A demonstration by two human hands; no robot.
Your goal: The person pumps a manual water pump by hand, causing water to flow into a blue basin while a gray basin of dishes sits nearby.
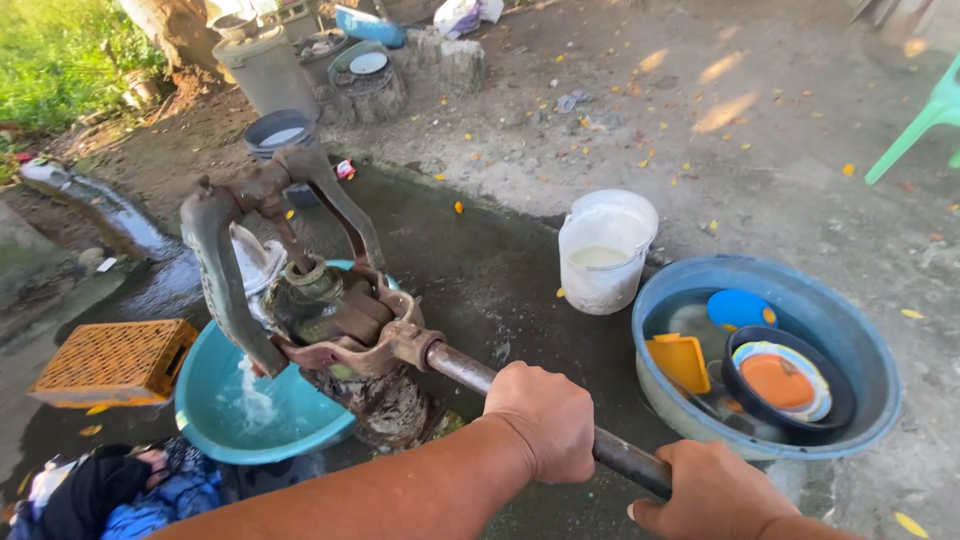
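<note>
A: Fists are seen clamped on the handle [545, 412], one behind the other. The left hand [543, 418] is wrapped over it nearer the pump, fingers curled under and out of sight; the right hand [712, 492] is closed round the free end, at the lower edge of the view.

B: How is the handle made?

A: A round metal bar is shown, dull grey-brown and pitted with rust. It is slanted up to the left and joined to a knuckle on the pump [320, 305].

B: And the pump itself?

A: A cast-iron body is seen, heavily rusted, with curved linkage arms raised above it and a long spout bent down on the left. It is planted on wet concrete, just left of centre. Water is being poured from the spout into a teal basin [225, 405], where white splashing is seen.

B: What is placed around it?

A: An orange crate [112, 358] is set left of the teal basin, and a heap of dark and blue laundry [110, 490] is piled below it. A white bucket [605, 250], partly filled, is stood to the right of the pump. Further right, a blue tub [860, 350] is filled with water and dishes: stacked plates, an orange piece and a blue lid. Grey bins [268, 65] are stood behind the pump, near grass.
</note>
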